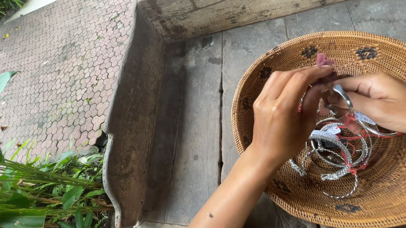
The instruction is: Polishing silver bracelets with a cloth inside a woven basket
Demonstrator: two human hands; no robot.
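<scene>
Head view: left hand [282, 119] hides basket's [393, 52] bangles [336, 156].

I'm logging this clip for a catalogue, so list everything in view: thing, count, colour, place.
Woven basket: one, tan with dark motifs, on the bench at right.
Bangles: several, silver with red strings, piled in the basket.
Silver ring: one, held between both hands.
Pink cloth: one, at the fingertips.
Wooden bench: one, grey, centre.
Paving: reddish, upper left.
Plants: green, lower left.
Left hand: one, over the basket.
Right hand: one, over the basket.
</scene>
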